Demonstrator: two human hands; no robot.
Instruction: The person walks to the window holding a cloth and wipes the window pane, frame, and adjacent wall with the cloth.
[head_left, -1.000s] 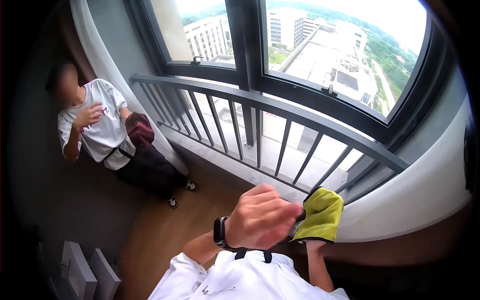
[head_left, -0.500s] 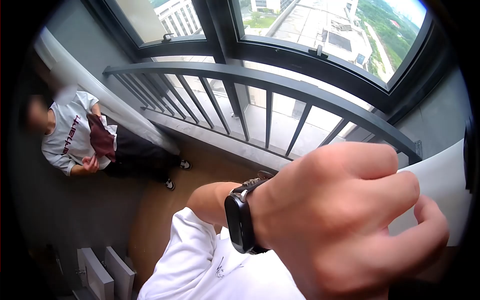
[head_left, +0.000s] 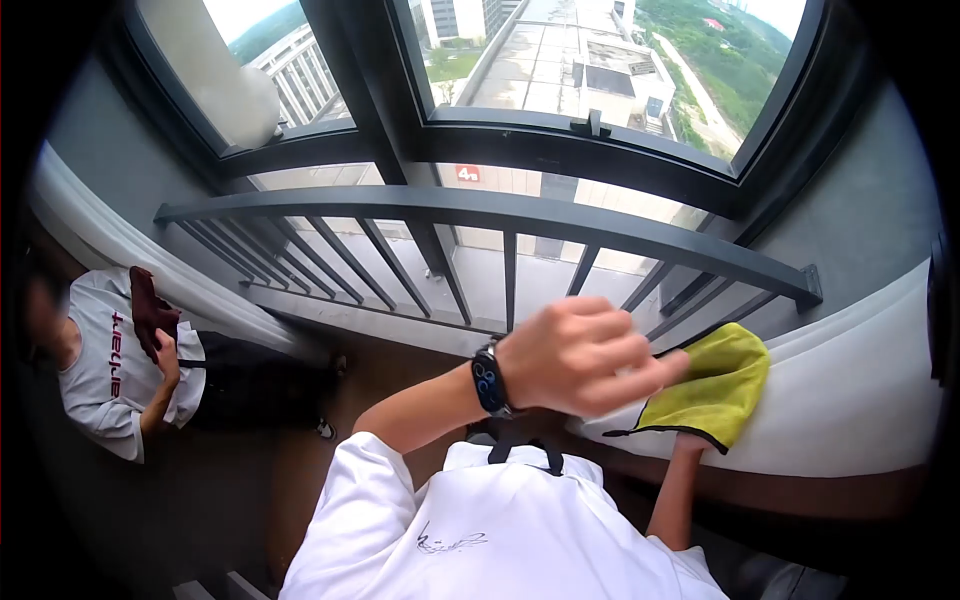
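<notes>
1. Dark-framed window (head_left: 555, 148) up top with rooftops and greenery outside, grey guard rail (head_left: 440, 206) across it, white curtain (head_left: 850, 385) bunched at the right.
2. So the yellow-green cloth (head_left: 737, 375), black edging and all, is out on the right, in front of that curtain. Half a second ago the wearer's left hand (head_left: 585, 355) filled the view and blocked it. Now the hand sits further from the camera, so the cloth is back in sight.
3. Right hand (head_left: 692, 441) pokes up under the cloth's lower edge. Most of it's covered, so I can't tell if the fingers are clenched on the fabric or just propping it up.
4. Left hand, the one with the smartwatch (head_left: 487, 381), has blurry fingers over the cloth's left edge. Pinching, touching or just in front? Can't tell.
5. Over left, a co-worker (head_left: 95, 365) grips a maroon cloth (head_left: 150, 312), which is now up at the chest instead of lower down.
</notes>
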